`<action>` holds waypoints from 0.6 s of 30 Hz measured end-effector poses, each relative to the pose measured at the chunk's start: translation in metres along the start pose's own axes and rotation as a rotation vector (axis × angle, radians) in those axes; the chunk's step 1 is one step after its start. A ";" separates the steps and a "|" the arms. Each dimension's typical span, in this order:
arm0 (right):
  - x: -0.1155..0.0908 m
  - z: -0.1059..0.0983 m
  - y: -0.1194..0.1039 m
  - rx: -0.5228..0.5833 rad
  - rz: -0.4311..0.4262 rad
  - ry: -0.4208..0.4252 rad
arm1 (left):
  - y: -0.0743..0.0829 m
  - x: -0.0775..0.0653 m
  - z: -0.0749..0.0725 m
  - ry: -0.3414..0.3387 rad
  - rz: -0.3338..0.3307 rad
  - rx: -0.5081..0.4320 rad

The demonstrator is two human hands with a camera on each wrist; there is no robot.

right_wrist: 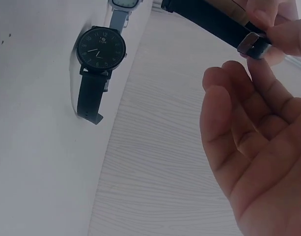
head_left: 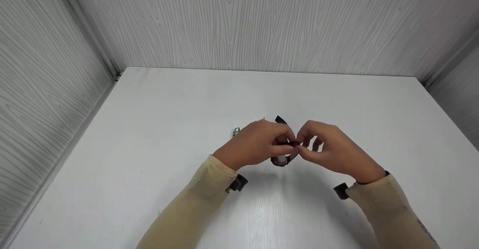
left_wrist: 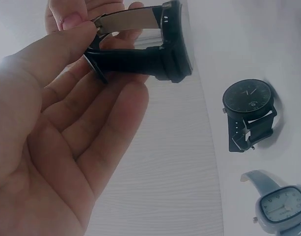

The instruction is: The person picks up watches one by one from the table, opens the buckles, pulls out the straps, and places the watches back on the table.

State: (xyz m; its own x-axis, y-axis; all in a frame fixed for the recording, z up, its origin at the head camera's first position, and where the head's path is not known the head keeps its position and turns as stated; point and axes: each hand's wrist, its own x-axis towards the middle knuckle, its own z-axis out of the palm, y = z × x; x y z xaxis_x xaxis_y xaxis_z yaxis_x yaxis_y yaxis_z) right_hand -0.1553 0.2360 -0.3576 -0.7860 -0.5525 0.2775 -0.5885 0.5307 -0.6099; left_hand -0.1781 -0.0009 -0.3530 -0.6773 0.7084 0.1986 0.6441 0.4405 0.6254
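A wristwatch with a dark strap [left_wrist: 125,61] is held between both hands, its case [left_wrist: 177,46] hanging toward the near side in the head view. My left hand [head_left: 258,140] pinches the strap near its buckle end with thumb and finger. From the other side, my right hand [head_left: 333,148] pinches the same strap by its metal buckle [right_wrist: 248,43]; its other fingers are loosely bent. The fingertips of both hands meet there and partly hide the buckle. How far the strap end is threaded I cannot tell.
Beyond the hands, a black round-faced watch [right_wrist: 101,49] lies on the white table [head_left: 168,110]. Near it is a pale blue-grey watch [left_wrist: 283,206] with a squarish face, mostly behind my left hand in the head view. Wood-grain panels [head_left: 243,24] enclose the table's back and sides.
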 end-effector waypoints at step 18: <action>0.002 0.005 -0.005 -0.256 -0.146 0.171 | 0.003 0.000 -0.004 0.051 -0.071 -0.074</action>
State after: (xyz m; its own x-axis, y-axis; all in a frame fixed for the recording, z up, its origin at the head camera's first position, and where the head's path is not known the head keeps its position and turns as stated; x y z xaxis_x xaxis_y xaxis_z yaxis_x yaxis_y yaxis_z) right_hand -0.1527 0.2289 -0.3574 -0.6976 -0.5301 0.4821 -0.7085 0.6104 -0.3541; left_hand -0.1776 -0.0018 -0.3484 -0.7387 0.6470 0.1889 0.5672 0.4454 0.6927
